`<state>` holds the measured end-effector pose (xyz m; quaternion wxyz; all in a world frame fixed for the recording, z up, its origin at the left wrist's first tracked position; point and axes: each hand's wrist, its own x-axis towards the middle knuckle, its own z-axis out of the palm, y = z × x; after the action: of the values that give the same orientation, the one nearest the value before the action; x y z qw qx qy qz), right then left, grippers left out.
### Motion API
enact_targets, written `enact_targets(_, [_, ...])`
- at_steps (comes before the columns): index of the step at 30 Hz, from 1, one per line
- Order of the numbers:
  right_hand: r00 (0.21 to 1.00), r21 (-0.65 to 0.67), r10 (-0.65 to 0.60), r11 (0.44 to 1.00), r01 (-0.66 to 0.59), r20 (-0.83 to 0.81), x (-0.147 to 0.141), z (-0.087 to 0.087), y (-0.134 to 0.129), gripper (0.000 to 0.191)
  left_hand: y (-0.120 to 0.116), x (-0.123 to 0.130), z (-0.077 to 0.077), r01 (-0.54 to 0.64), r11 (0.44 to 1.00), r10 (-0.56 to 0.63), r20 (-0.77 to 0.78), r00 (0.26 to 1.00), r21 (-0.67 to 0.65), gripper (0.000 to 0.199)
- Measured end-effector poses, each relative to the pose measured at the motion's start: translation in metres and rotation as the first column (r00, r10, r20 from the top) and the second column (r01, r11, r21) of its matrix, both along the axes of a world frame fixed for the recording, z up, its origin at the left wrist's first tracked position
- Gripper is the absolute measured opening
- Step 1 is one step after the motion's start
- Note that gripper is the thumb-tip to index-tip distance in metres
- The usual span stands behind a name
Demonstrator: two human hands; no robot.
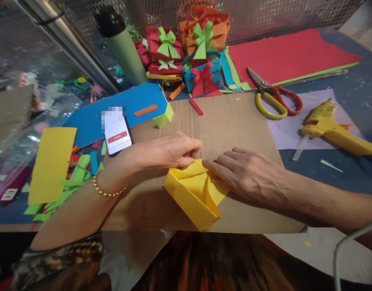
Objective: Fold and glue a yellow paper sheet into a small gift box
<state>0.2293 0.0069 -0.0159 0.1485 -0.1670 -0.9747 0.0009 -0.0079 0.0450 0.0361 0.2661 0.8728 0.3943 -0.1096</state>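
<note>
A partly folded yellow paper box [188, 198] rests near the front edge of the cardboard sheet [234, 121], its inside facing up. My left hand [181, 149] has its fingers curled and pinched at the box's far edge. On the right side, my right hand [243, 169] lies over the box, its index finger pressed on the far corner and the other fingers bent together. The thumb of that hand is hidden. Both hands appear to grip the same folded paper.
Scissors [269, 95] and a yellow glue gun [328, 127] lie to the right. A phone [117, 135], yellow paper [52, 165] and green scraps [78, 173] are on the left. Behind stand a bottle [125, 52], small paper bags with bows [202, 74] and red sheets [288, 56].
</note>
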Motion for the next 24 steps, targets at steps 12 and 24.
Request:
enact_targets(12, [1.000, 0.024, 0.020, 1.000, -0.020, 0.008, 0.000, 0.000, 0.002, 0.028, 0.002, 0.000, 0.001, 0.004, 1.000, -0.004, 0.023, 1.000, -0.015, 0.010])
enact_targets(24, [0.998, -0.055, -0.060, 0.997, 0.060, 0.004, 0.000, -0.002, 0.003, 0.034, -0.003, 0.005, -0.009, -0.079, 0.995, 0.080, -0.013, 0.997, 0.062, 0.012])
